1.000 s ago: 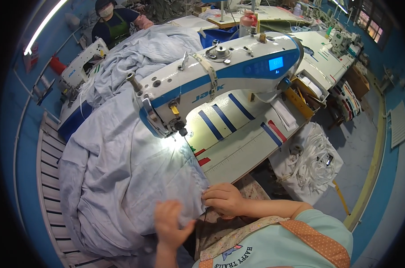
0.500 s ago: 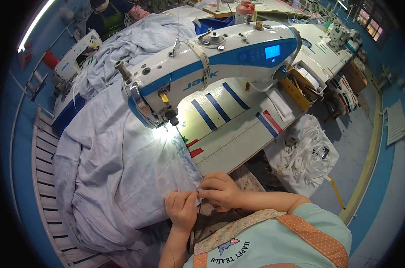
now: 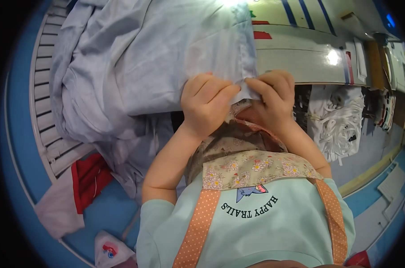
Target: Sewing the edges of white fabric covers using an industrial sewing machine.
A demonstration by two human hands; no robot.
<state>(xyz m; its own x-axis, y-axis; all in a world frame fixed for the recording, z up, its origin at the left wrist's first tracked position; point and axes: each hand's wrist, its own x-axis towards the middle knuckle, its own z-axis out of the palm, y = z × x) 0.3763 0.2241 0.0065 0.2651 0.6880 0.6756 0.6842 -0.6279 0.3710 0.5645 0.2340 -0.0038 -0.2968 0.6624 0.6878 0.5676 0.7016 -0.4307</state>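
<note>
The left hand (image 3: 209,102) and right hand (image 3: 274,96) pinch the near corner of the pale-blue fabric (image 3: 135,67), which spreads toward 10 o'clock from them. Its right edge runs to 12 o'clock. At the right hand's 1 o'clock, the sewing table (image 3: 296,62) offers bare room; white tape (image 3: 338,125) heaps at 4. A slatted rail (image 3: 46,111) bounds the fabric at 9.

Bright white light at the top edge washes out part of the pale blue cloth (image 3: 149,58); a round glare shines on the white table (image 3: 296,62), deep shadow beneath. Fisheye distortion bows the railing (image 3: 33,98), corners are black, fine detail soft.
</note>
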